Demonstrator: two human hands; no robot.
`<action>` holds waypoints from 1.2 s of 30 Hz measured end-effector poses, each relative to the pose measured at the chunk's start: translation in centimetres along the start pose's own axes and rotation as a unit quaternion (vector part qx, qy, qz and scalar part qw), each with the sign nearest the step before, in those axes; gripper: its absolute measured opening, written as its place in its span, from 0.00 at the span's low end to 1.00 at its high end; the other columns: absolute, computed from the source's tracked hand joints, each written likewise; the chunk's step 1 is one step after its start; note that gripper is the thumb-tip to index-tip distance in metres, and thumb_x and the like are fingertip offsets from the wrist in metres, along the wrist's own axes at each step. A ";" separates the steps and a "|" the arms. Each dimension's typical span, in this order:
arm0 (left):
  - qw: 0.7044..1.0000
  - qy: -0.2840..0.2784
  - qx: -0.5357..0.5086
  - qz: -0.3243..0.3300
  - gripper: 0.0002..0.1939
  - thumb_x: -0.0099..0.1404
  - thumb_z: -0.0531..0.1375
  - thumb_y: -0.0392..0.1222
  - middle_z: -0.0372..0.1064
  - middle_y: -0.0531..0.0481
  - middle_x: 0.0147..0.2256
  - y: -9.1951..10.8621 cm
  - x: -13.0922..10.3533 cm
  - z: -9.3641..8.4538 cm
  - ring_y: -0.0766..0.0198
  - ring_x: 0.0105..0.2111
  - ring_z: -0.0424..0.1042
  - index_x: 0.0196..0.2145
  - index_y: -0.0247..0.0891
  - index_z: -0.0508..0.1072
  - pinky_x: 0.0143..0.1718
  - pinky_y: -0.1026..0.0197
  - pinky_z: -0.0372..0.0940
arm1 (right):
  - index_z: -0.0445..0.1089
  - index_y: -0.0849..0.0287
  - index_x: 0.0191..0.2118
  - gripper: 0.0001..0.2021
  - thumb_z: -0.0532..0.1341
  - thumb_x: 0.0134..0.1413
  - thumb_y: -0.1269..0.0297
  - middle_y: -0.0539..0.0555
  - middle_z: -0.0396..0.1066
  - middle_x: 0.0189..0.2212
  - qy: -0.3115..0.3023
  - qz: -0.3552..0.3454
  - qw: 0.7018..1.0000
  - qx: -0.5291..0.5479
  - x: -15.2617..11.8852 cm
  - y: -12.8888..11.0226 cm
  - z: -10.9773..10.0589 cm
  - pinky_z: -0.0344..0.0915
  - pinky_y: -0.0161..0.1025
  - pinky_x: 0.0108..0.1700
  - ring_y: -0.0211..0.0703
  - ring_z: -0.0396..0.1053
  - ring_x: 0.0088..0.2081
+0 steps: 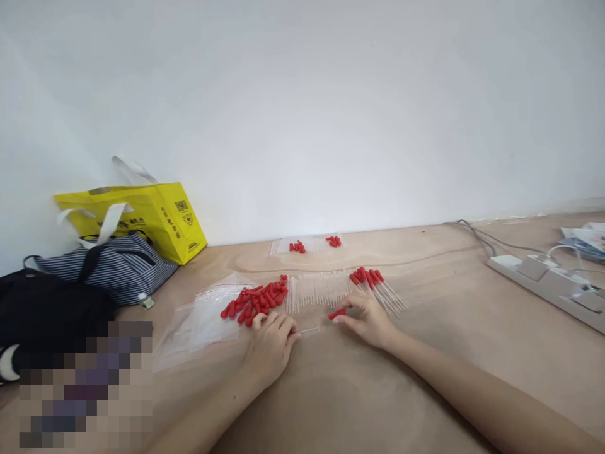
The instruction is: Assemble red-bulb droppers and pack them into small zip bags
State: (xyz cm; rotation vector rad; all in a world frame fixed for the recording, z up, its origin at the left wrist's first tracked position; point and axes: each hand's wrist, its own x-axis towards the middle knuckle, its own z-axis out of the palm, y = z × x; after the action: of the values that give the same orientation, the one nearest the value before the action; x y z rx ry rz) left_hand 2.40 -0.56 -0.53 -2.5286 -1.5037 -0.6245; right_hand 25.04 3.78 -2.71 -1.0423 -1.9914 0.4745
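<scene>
My left hand [274,340] is closed on a thin clear dropper tube [309,330], which sticks out to the right from between thumb and fingers. A red rubber dropper bulb [336,313] is pinched in my right hand [366,315], a short gap away from the tube's free end. Just beyond the left fingers is a heap of red bulbs [258,301]. Behind both hands lies a row of bare clear tubes [316,288]. Beside my right hand, several tubes with red bulbs on their ends [375,280] lie fanned out.
Clear zip bags [212,315] lie under and left of the heap. Another bag [314,246] with red-bulbed droppers is by the wall. At left stand a yellow bag [174,221], a striped bag [127,265] and a black bag [47,309]. A power strip [553,284] with cables lies right.
</scene>
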 end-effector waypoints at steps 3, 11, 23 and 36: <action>1.000 -0.016 -0.009 0.004 0.05 0.58 0.51 0.33 0.68 0.52 0.29 0.2 0.1 -0.1 0.61 0.32 0.62 0.27 0.39 0.65 0.39 0.53 0.46 | 0.69 0.55 0.26 0.08 0.62 0.44 0.56 0.49 0.69 0.25 -0.052 -0.012 0.996 -0.065 -0.4 -1.0 -0.2 0.53 0.42 0.40 0.42 0.63 0.33; 0.996 -0.037 -0.068 -0.041 0.03 0.58 0.54 0.36 0.68 0.53 0.28 0.7 0.9 0.8 0.61 0.33 0.63 0.26 0.38 0.65 0.40 0.53 0.47 | 0.70 0.52 0.32 0.04 0.60 0.48 0.62 0.49 0.69 0.28 -0.119 -0.030 0.985 -0.122 -0.2 -1.8 0.1 0.48 0.42 0.39 0.42 0.62 0.35; 0.995 -0.011 -0.084 -0.045 0.05 0.61 0.51 0.36 0.69 0.54 0.28 0.7 0.5 0.9 0.62 0.32 0.64 0.28 0.38 0.64 0.40 0.53 0.46 | 0.70 0.54 0.31 0.05 0.57 0.51 0.63 0.49 0.68 0.29 -0.115 0.016 0.993 -0.032 -0.1 -2.7 0.9 0.48 0.41 0.40 0.40 0.61 0.35; 0.992 0.074 -0.078 0.065 0.08 0.59 0.53 0.35 0.68 0.56 0.21 1.2 0.5 0.2 0.65 0.28 0.61 0.26 0.41 0.70 0.37 0.55 0.44 | 0.70 0.56 0.31 0.07 0.55 0.53 0.62 0.49 0.68 0.24 -0.075 -0.054 0.996 0.019 -0.7 -2.8 1.1 0.49 0.42 0.41 0.39 0.62 0.32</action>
State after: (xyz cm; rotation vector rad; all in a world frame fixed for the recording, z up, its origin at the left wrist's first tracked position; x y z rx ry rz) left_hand 3.74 -0.69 -0.32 -2.6012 -1.2754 -0.9185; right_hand 23.01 1.65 -1.88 -0.8921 -2.1500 0.5426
